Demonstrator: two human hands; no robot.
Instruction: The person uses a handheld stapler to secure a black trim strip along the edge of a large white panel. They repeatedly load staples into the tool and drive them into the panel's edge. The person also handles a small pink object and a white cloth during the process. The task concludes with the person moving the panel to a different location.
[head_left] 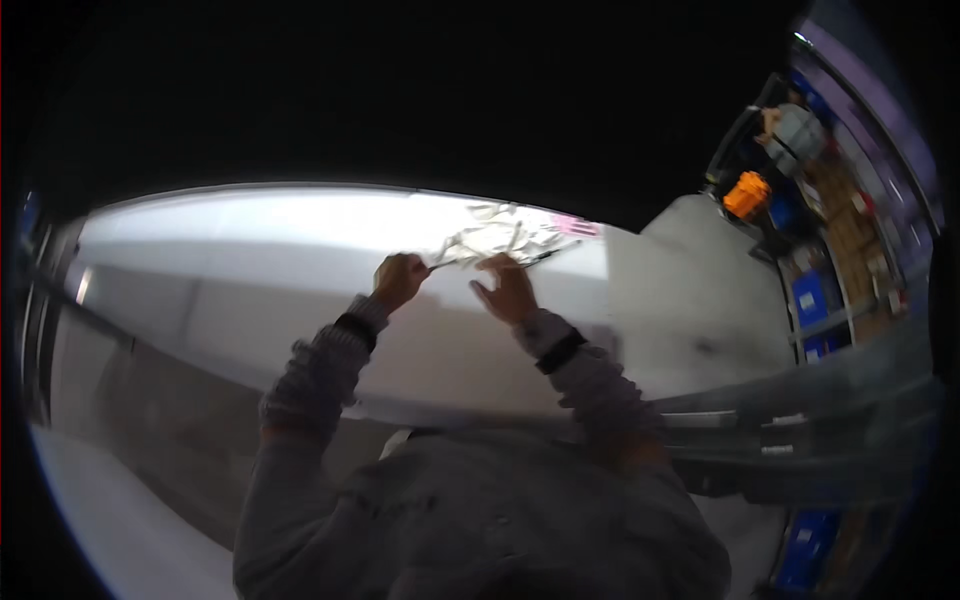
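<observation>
My left hand (400, 280) is closed round a thin dark tool (438, 265), too blurred to name more exactly. Its tip points right, toward a loose heap of crumpled whitish pieces (500, 236) on the white tabletop (280, 240). At the heap's near edge is my right hand (510, 290), thumb held apart from the fingers and nothing visible between them. The fingertips overlap the heap, but whether they touch it I cannot tell. A thin dark stick-like thing (550, 254) lies just right of that hand. Behind it is a pink patterned piece (577, 227).
Bright light falls along the table's far strip. To the right is a pale grey surface (690, 290). Beyond stand shelves with blue bins (810, 298) and brown boxes (855, 235), an orange object (746, 195), and another person (797, 135) at the far right.
</observation>
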